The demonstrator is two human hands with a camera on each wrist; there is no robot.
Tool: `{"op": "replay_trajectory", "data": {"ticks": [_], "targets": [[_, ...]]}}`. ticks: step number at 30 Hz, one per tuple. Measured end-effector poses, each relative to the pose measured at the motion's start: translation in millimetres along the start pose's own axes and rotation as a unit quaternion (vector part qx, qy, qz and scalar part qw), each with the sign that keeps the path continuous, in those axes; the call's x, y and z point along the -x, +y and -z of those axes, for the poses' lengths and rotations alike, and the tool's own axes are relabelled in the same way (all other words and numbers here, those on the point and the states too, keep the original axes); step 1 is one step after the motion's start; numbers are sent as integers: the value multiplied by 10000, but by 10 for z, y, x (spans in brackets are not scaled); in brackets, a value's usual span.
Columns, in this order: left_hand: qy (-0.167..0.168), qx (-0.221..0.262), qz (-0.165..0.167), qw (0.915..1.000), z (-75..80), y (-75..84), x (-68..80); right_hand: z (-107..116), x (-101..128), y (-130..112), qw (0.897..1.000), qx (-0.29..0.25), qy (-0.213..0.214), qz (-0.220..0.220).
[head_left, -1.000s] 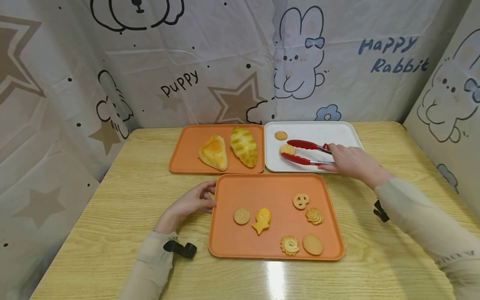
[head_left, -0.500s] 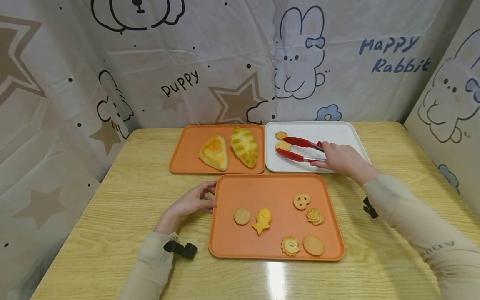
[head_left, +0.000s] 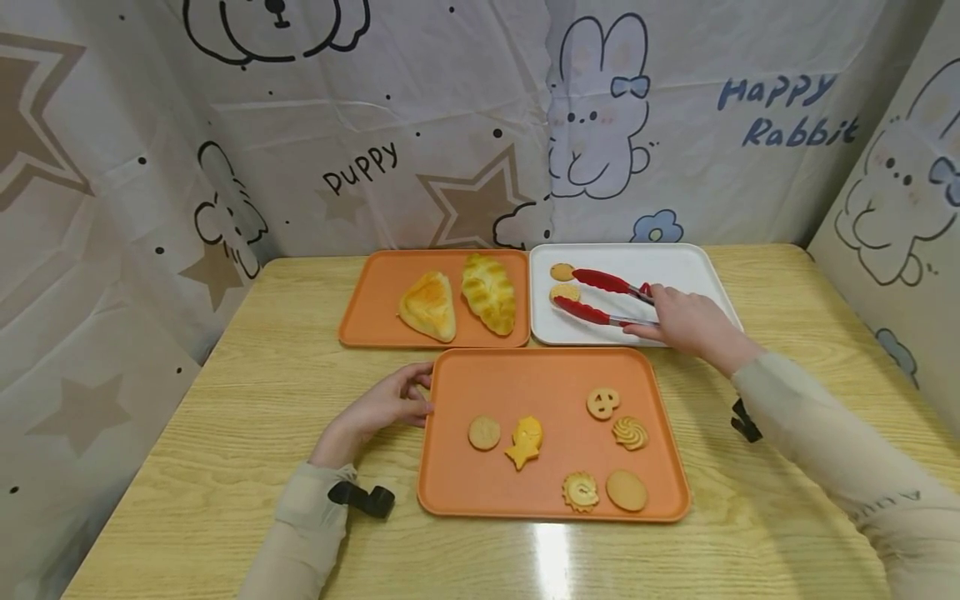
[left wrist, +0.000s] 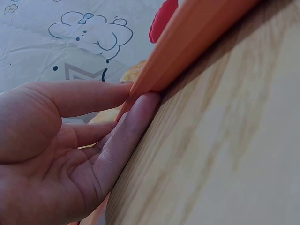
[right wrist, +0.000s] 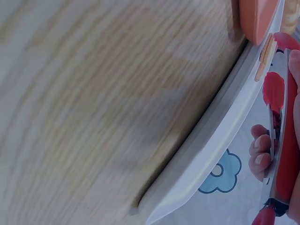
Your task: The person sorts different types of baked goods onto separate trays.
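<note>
In the head view my right hand (head_left: 693, 323) grips red-tipped metal tongs (head_left: 609, 282) over the white tray (head_left: 697, 275). The tong jaws stand spread, and a round bumpy cookie (head_left: 564, 292) lies at their tips, partly overlapped by the lower one. Just behind it is another round cookie (head_left: 562, 272). The right wrist view shows fingers curled around the tongs (right wrist: 287, 159). My left hand (head_left: 378, 406) is at the left rim of the front orange tray (head_left: 480, 375). Thumb and fingers (left wrist: 105, 98) pinch that rim in the left wrist view.
On the front orange tray lie a fish-shaped cookie (head_left: 525, 442), a pretzel-shaped cookie (head_left: 602, 403), a swirl cookie (head_left: 629, 433) and several others. A second orange tray (head_left: 375, 292) behind holds a triangular bread (head_left: 429, 307) and a croissant-like bread (head_left: 488, 293). A printed curtain (head_left: 465, 100) hangs behind the table.
The right hand has carried the bumpy cookie leftward in the tongs, beside the other cookie. Since then the tongs have spread a little and let it go. The left hand stays put.
</note>
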State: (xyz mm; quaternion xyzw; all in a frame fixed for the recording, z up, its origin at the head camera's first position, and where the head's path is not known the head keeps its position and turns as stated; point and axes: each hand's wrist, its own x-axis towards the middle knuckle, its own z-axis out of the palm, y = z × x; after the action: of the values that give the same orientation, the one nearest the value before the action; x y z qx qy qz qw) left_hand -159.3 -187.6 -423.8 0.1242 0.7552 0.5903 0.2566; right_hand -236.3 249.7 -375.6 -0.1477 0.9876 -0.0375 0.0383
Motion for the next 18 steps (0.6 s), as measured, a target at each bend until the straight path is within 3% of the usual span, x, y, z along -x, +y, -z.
{"op": "replay_trajectory", "data": {"ticks": [10,18], "targets": [[-11,-21,-12,10000,-3,7,2,39,288,57,9985,-58,463,289],[-12,-26,-7,10000,-9,14,6,123,547,21,9991,-57,282,320]]}}
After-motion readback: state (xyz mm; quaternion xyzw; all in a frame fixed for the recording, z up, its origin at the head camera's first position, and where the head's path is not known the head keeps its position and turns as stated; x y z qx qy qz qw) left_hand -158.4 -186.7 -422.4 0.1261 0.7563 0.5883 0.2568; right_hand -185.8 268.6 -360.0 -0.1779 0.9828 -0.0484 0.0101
